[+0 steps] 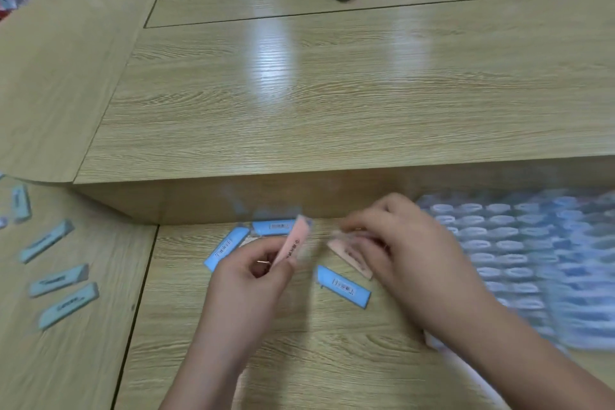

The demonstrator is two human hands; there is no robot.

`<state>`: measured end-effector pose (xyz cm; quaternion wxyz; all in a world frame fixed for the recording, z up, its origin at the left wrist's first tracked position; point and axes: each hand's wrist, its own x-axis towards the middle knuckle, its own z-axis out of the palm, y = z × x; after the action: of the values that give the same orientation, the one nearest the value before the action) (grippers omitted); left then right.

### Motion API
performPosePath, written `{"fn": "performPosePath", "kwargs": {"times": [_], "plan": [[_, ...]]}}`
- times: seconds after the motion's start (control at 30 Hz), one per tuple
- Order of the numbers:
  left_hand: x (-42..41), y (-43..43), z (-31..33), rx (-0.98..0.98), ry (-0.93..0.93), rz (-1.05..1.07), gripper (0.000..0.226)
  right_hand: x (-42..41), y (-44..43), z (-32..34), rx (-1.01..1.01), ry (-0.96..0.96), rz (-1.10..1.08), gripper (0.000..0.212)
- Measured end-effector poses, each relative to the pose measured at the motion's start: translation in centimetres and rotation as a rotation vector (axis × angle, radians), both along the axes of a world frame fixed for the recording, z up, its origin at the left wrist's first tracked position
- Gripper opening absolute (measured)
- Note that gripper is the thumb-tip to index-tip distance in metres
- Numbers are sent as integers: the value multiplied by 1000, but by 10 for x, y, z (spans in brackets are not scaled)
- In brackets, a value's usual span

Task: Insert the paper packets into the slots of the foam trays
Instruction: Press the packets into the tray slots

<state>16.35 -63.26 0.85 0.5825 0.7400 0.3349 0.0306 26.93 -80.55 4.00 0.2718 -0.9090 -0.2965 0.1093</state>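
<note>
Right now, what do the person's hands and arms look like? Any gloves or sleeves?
Both are bare: the left hand and right hand wear no gloves, and no ring, watch or bracelet shows. The forearms are uncovered, no sleeve in view. Blur could hide small details.

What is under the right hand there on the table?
A pink packet pokes out from beneath the right hand, partly covered by its fingers. The wrist hides one edge of the foam tray. Blur hides whether the fingers pinch the packet.

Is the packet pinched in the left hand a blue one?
No, the left hand pinches a pink packet in its fingers, while the blue packets lie flat on the table.
</note>
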Motion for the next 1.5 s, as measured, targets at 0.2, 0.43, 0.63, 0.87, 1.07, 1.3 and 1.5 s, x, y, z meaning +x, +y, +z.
{"fn": "performPosePath", "kwargs": {"times": [0.2, 0.43, 0.63, 0.87, 1.07, 1.3, 1.5], "plan": [[19, -63, 46, -63, -133, -95, 11, 2, -90, 31, 354, 74, -224, 30], [63, -172, 77, 2, -311, -234, 12, 19, -243, 45, 495, 5, -508, 34], [87, -263, 73, 27, -364, -312, 15, 36, -335, 42, 439, -119, -604, 22], [103, -321, 46, 198, -256, -334, 17, 59, -343, 12, 288, -130, -404, 15], [126, -335, 37, 339, -232, -290, 12, 89, -333, -5, 333, -178, -308, 15], [147, -344, 28, 559, -170, -326, 9, 108, -328, -19, 217, -135, -200, 11], [154, -356, 18, 742, -100, -310, 12, 106, -323, -18, 129, -215, -88, 19]]}}
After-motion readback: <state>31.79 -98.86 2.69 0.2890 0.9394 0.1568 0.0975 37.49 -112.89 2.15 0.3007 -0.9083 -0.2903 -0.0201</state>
